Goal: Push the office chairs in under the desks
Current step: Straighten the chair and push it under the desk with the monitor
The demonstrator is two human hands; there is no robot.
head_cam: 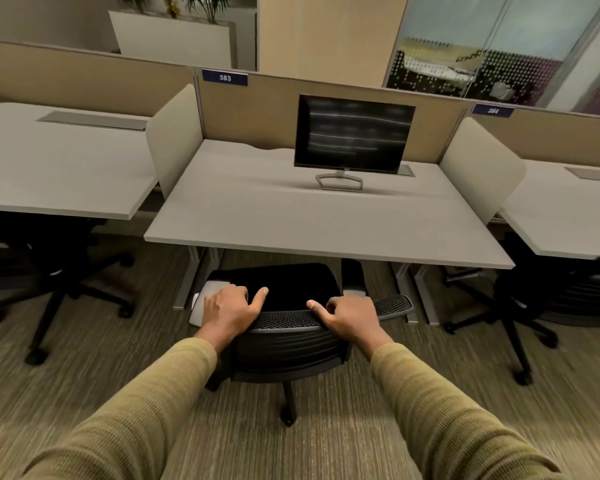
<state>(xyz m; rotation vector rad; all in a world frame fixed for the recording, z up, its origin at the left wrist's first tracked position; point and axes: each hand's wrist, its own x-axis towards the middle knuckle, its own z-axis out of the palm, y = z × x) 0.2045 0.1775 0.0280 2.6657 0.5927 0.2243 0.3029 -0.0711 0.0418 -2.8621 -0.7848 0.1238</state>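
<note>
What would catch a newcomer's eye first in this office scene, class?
Two hands, left hand and right hand, grip the mesh backrest of a black office chair at bottom centre. Just beyond it, the middle desk carries a dark monitor, below the blue 383 sign.

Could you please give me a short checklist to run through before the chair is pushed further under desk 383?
1. Left hand on the chair backrest: ok.
2. Right hand on the backrest: ok.
3. Chair lined up with the desk opening: ok.
4. Armrests clear the desk edge: cannot tell.
5. Casters clear the desk legs: cannot tell.
6. Monitor set back from the edge: ok.
</note>
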